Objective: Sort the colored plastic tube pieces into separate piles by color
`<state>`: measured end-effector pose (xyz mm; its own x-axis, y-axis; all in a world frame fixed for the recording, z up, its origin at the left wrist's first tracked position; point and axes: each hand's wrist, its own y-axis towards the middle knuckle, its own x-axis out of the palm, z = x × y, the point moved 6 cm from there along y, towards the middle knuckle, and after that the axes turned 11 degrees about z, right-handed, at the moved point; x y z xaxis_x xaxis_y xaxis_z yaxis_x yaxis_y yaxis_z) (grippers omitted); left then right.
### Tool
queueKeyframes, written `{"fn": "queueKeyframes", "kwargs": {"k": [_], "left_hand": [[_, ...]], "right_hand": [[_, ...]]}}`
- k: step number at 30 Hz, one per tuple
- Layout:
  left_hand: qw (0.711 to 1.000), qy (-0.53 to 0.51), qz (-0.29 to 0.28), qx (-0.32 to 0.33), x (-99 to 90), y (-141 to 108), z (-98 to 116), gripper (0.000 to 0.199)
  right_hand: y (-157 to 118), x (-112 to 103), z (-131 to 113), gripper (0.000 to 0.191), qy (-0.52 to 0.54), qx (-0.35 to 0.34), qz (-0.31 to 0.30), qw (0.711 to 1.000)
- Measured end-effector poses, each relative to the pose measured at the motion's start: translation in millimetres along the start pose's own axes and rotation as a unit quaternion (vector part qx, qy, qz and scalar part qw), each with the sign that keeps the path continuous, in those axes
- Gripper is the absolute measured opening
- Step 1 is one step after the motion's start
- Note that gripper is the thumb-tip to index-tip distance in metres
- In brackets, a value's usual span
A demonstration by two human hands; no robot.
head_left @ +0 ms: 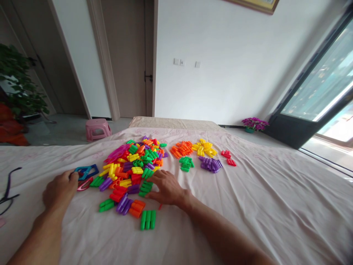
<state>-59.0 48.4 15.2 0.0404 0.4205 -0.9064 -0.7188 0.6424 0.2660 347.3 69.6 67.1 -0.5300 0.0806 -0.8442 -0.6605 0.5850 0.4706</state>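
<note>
On the pale tablecloth, head view: left hand at the left of the mixed pile, fingers curled against the near-left edge of a blue frame; can't tell if it's gripped. Pink-red loop just beside. Right hand at the pile's right edge, palm down, thumb and fingers spread well apart, nothing clasped. A green piece sits right at the thumb gap; contact unclear. Its joined tubes run roughly sideways, slightly tilted. Nearer the wearer, a separate green block has its long axis running toward/away from the wearer. Purple block slants, far end to the right. Blue frame lies flat, long axis roughly left-right. Right of pile: orange group, yellow group, green group, purple group, red pieces.
</note>
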Motion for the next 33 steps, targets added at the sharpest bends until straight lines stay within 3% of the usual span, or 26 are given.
{"fn": "queueKeyframes", "kwargs": {"k": [5, 9, 14, 21, 27, 33], "left_hand": [[1.0, 0.007, 0.004, 0.003, -0.6, 0, 0, 0.066], [1.0, 0.014, 0.007, 0.01, 1.1, 2, -1, 0.068], [1.0, 0.024, 0.001, 0.007, 2.0, 2, -1, 0.069], [1.0, 0.028, 0.002, 0.009, -0.5, 0, 0, 0.07], [1.0, 0.023, -0.002, 0.01, -1.6, 0, 2, 0.071], [1.0, 0.016, 0.006, 0.01, 1.8, 2, -2, 0.071]], "right_hand": [[2, 6, -15, 0.046, -0.053, 0.019, -0.031, 0.998], [2, 1, -14, 0.035, -0.068, 0.036, -0.058, 0.995], [-1, -7, -11, 0.038, -0.075, 0.061, -0.077, 0.992], [-1, -9, -4, 0.037, -0.052, 0.084, -0.106, 0.989], [-1, -20, 8, 0.038, 0.013, 0.083, -0.095, 0.992], [-3, -15, 8, 0.05, 0.025, 0.078, -0.099, 0.992]]}}
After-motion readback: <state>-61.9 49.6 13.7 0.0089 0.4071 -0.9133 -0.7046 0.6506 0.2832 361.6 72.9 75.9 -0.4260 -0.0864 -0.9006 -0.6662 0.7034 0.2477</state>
